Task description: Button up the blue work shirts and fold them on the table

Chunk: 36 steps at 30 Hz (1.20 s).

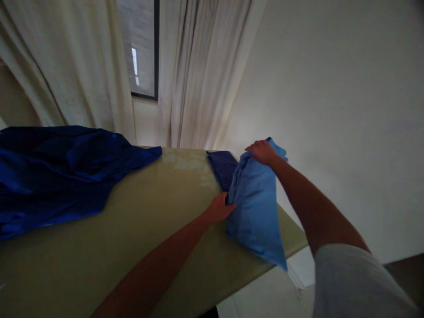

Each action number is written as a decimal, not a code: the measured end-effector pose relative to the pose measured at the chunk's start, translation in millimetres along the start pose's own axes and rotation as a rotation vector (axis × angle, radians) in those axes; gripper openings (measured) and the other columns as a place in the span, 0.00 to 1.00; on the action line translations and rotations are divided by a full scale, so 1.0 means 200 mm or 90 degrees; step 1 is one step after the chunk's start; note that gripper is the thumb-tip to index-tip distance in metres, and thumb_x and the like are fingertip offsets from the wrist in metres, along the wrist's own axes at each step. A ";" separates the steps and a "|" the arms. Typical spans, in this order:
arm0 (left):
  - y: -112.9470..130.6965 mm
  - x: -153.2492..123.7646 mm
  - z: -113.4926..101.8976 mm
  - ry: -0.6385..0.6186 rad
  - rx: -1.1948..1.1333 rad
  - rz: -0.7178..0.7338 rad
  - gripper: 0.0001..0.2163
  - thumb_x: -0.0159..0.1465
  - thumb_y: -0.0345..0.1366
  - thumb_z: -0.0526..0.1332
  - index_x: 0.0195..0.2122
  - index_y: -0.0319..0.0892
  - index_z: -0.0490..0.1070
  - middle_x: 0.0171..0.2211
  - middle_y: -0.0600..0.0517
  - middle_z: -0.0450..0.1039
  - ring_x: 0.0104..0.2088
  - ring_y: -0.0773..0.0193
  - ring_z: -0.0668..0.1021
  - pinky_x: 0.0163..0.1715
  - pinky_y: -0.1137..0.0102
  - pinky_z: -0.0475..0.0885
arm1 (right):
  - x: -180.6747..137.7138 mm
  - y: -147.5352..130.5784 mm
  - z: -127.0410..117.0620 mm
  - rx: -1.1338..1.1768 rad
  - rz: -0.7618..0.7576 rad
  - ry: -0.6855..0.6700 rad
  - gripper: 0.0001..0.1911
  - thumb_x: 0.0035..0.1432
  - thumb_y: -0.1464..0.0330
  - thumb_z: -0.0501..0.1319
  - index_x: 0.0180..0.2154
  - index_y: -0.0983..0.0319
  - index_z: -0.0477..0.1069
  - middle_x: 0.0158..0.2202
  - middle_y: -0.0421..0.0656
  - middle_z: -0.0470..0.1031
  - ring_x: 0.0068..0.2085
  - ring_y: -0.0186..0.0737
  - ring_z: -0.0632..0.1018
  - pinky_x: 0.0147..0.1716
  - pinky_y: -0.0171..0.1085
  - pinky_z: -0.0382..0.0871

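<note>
A light blue folded cloth (256, 205), which looks like a garment, is held between my two hands over the table's right end. My left hand (221, 207) is closed on its lower left edge, thumb on the near face. Higher up, my right hand (261, 151) grips the top edge, fingers wrapped over it. One corner of the cloth hangs down past the table's front edge. Just behind it lies a dark navy folded cloth (223, 167), partly covered by the light blue one.
A dark blue garment (59, 172) is spread over the left part of the table (159, 212), which has a tan cover. Behind stand pale curtains (205, 75) and a window (141, 48). A white wall (338, 110) rises close on the right.
</note>
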<state>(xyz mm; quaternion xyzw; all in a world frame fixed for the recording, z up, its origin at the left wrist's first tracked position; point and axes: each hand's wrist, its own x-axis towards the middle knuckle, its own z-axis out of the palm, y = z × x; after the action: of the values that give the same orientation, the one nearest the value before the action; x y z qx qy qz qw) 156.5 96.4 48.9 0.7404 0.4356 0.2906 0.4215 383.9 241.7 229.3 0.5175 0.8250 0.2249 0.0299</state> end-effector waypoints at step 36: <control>-0.80 -0.97 -1.62 0.500 0.548 -0.473 0.20 0.70 0.36 0.51 0.59 0.41 0.74 0.63 0.35 0.69 0.64 0.34 0.67 0.56 0.43 0.68 | -0.09 -1.34 0.79 0.455 0.023 0.011 0.29 0.72 0.54 0.49 0.65 0.62 0.67 0.68 0.55 0.66 0.68 0.53 0.67 0.68 0.54 0.58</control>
<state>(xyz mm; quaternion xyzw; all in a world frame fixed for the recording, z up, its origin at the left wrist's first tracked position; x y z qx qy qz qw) -253.7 85.6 49.9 0.4836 0.8572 0.1749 -0.0276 211.8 183.8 -23.9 0.5081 0.8423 -0.0734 -0.1640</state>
